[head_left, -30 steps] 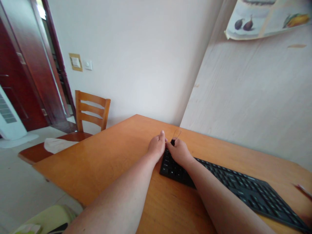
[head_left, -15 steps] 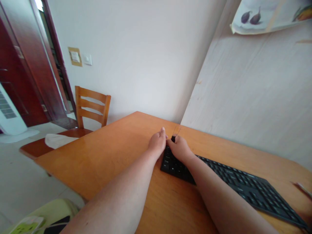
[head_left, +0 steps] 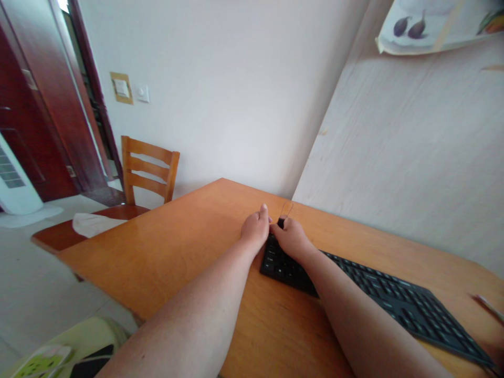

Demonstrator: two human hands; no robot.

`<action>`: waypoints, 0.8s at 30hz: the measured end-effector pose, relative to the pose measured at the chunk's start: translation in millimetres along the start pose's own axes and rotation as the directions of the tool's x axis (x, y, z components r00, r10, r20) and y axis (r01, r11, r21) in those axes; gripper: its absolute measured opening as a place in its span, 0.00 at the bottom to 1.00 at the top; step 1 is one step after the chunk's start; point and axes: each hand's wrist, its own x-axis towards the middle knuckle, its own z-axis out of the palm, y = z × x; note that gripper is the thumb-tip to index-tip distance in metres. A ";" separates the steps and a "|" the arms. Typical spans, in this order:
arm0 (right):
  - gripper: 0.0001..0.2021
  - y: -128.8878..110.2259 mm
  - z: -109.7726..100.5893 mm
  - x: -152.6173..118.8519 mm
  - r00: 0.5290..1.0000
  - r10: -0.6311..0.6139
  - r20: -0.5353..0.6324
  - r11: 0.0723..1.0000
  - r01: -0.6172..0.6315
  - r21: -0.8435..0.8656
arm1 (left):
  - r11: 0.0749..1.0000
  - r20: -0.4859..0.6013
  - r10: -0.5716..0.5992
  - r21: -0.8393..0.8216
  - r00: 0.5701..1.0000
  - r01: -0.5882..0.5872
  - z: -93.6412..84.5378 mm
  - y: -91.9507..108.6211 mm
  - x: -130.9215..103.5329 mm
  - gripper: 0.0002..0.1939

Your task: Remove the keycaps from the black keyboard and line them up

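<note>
My left hand is closed, thumb pointing up, at the far left corner of a black keyboard. Its fingers curl away from view, so what they hold is hidden. Against it, my right hand is closed over the keyboard's left end. A small black piece shows between that hand's thumb and fingers, and two thin wires stick up from beside it. The hands nearly touch, with a thin orange strip between their fingertips. My right forearm crosses over the keyboard and covers part of its keys.
The keyboard lies slantwise on a wooden table set against the wall. A pen-like stick rests at the right. Left of the table stand a wooden chair with a white cloth on its seat and a pale green stool with a dark device.
Both hands keep the same closed hold at the keyboard corner. Only a slight shift of the camera view shows.
</note>
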 end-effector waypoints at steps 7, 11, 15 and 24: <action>0.11 9.0 1.7 3.0 0.993 0.113 -0.026 0.991 -0.111 0.081 | 0.995 0.057 -0.004 -0.097 0.998 0.009 3.8 -5.2 1.7 0.35; 0.11 14.7 2.5 0.6 0.992 0.114 -0.050 0.984 -0.106 0.142 | 0.993 0.066 0.012 -0.115 0.998 -0.004 5.6 -7.1 1.6 0.37; 0.11 17.0 2.3 -0.6 0.991 0.112 -0.077 0.984 -0.100 0.148 | 0.994 0.070 0.004 -0.112 0.998 0.004 6.3 -7.8 1.5 0.36; 0.15 0.7 -3.7 -4.9 0.995 0.060 -0.080 0.998 -0.058 0.022 | 0.995 0.065 0.014 -0.099 0.998 -0.007 2.9 -4.5 -0.1 0.35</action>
